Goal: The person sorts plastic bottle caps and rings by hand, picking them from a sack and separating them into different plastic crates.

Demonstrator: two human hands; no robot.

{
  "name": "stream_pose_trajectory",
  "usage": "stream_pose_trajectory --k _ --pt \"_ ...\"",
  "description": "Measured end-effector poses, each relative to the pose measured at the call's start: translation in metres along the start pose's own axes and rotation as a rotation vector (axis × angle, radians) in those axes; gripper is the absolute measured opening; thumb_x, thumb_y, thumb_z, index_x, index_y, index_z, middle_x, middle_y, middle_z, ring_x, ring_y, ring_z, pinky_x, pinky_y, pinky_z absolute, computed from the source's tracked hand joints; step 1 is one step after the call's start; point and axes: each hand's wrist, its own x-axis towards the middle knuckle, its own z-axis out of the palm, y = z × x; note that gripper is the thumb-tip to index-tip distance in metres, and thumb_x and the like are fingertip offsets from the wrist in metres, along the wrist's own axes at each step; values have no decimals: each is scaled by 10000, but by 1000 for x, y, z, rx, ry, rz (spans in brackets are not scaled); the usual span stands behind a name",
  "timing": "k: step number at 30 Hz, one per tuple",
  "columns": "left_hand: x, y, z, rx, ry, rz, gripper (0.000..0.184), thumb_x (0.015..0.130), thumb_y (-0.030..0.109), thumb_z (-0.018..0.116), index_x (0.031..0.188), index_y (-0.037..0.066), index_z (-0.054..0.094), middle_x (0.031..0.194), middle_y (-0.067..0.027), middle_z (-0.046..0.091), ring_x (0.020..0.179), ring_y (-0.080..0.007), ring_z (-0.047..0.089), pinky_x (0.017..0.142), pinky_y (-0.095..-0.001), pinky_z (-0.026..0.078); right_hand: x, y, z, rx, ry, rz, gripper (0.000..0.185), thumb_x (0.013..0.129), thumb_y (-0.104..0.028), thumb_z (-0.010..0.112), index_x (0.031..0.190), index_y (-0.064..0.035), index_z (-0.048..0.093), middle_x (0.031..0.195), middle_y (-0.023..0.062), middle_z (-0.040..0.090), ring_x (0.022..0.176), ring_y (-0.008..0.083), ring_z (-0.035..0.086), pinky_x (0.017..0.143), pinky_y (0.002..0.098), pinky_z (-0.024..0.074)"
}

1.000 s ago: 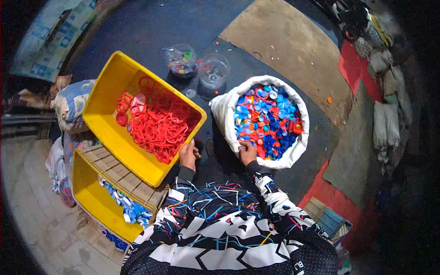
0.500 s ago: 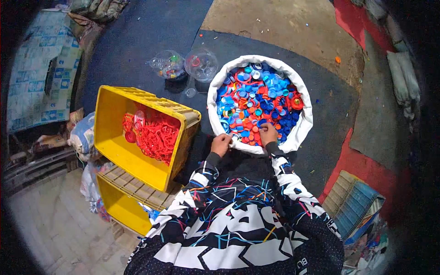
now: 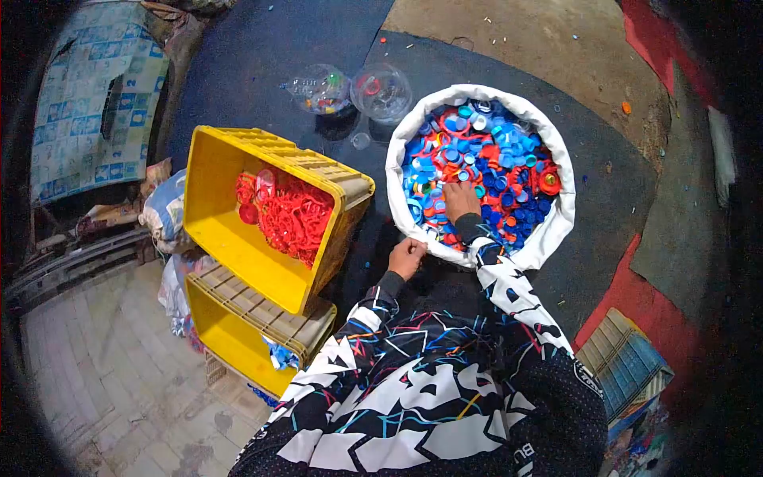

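Observation:
A round white sack (image 3: 560,171) with a rolled rim holds a heap of bottle caps (image 3: 477,155), mostly blue, red, orange and white. My right hand (image 3: 461,202) reaches over the near rim into the caps, its fingers stretched forward and touching them; the fingertips are partly lost among the caps. Beside the sack's near-left rim is my left hand (image 3: 407,259), fingers curled together. Whatever its fingers hold, if anything, is too small to make out.
Left of the sack, a tilted yellow crate (image 3: 238,266) holds red plastic rings (image 3: 294,222). Another yellow crate (image 3: 230,346) lies below it. Two clear plastic containers (image 3: 381,94) stand beyond. A blue-and-beige crate (image 3: 624,370) sits at lower right.
My right hand has moved forward from the near rim, deeper over the caps. My left hand stays by the near-left rim. The whole view has shifted, so things appear farther right.

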Motion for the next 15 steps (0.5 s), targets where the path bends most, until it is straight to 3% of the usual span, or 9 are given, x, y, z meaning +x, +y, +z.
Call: stream_pose_trajectory --k 4,5,8,9,10,12,13,15 --pt "8 16 7 12 -12 -14 214 795 229 626 812 17 601 631 -40 584 530 -116 545 508 -280 446 0 0 -3 46 -3 -3 193 713 -141 603 892 -88 553 852 82 599 830 281 520 693 401 421" --pt "13 17 12 25 3 -10 220 786 234 634 826 21 596 663 -47 595 585 -132 571 552 -286 461 1 -2 -9 75 -29 43 343 684 -148 647 1008 -94 550 903 91 610 883 308 526 733 413 431" --pt "31 21 30 102 53 24 232 759 231 654 845 27 585 706 -67 609 655 -163 593 607 -301 468 -9 -4 -32 346 128 233 379 681 -125 619 1055 -81 570 914 111 611 884 326 531 750 447 426" --pt "37 23 36 121 105 86 247 725 209 674 869 33 576 748 -95 619 701 -202 603 653 -327 470 -15 3 -34 443 167 241 420 682 -132 650 1090 -80 569 895 112 619 819 268 575 726 405 458" --pt "45 25 41 145 88 60 273 691 175 684 888 28 565 786 -125 609 740 -255 600 670 -359 467 -25 7 -42 581 103 357 413 699 -135 648 1100 -76 568 890 106 618 796 231 580 700 376 467" --pt "58 29 51 264 170 204 280 681 140 668 905 22 547 821 -145 589 788 -307 581 699 -392 459 -38 11 -70 855 -24 589 400 733 -140 642 1119 -69 565 881 93 617 749 157 591 649 317 484" --pt "65 31 55 350 189 184 262 690 120 644 895 17 516 863 -167 570 829 -356 560 721 -419 452 -53 36 -37 948 52 508 401 748 -138 647 1127 -38 563 863 63 606 714 91 574 599 251 490" --pt "67 49 58 495 195 63 285 706 77 591 950 29 453 917 -208 556 853 -394 556 718 -463 451 -73 53 -48 1332 11 684 378 755 -94 625 1117 -15 553 882 58 596 731 122 581 631 262 496"
